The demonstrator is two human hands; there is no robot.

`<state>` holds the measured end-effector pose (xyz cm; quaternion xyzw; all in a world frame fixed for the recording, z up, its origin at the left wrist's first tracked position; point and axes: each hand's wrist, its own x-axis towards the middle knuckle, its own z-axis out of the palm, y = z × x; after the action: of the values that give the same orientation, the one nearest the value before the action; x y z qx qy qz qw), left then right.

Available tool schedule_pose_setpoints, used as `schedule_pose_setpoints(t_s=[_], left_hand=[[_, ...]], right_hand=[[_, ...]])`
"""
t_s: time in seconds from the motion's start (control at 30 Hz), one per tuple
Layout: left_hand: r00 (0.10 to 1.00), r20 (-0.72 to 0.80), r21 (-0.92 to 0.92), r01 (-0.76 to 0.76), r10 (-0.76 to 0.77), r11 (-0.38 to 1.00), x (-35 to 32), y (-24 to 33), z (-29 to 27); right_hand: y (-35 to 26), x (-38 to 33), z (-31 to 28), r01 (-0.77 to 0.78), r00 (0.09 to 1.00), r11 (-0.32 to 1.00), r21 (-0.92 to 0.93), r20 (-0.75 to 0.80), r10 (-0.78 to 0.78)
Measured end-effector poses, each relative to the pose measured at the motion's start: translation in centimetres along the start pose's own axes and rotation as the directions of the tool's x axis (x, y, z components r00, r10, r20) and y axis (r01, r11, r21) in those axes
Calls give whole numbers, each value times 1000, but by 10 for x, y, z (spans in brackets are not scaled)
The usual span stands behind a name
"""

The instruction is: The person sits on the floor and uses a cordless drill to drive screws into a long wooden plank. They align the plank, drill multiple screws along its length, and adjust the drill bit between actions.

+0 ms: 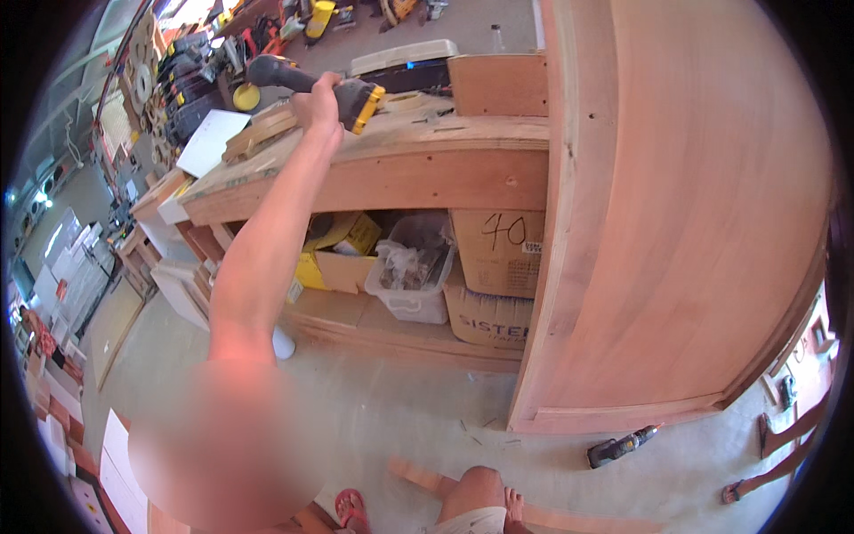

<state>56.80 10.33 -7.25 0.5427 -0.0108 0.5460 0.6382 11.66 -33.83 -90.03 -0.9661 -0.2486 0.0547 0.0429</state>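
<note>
Black-and-yellow power tool (311, 84) gripped by left hand (318, 105), fingers closed round body, held over far workbench (427, 169) top. Right hand not seen. Tool judged heavy, rigid, top-weighted; best taken by its dark handle. Cardboard boxes (494, 254) and clear plastic bin (411, 276) stored on shelf below; tall wooden panel (676, 222) stood at right.

Black-and-yellow cordless power tool (320, 87), dark handle pointing left, yellow battery block at right; held roughly horizontal in left hand (318, 102), just above wooden worktop (427, 133) edge.
</note>
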Motion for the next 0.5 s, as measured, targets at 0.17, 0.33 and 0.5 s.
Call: schedule_pose_setpoints(t_s=[0.17, 0.33, 0.5], left_hand=[[975, 216, -314, 128, -60, 941, -48, 39, -103], [924, 312, -206, 292, -220, 934, -172, 115, -225], [744, 346, 243, 518, -572, 820, -325, 117, -334]], right_hand=[[2, 3, -19, 68, 966, 982, -174, 259, -21], [36, 28, -65, 9, 879, 999, 36, 475, -25], [50, 70, -130, -94, 728, 978, 187, 683, -61]])
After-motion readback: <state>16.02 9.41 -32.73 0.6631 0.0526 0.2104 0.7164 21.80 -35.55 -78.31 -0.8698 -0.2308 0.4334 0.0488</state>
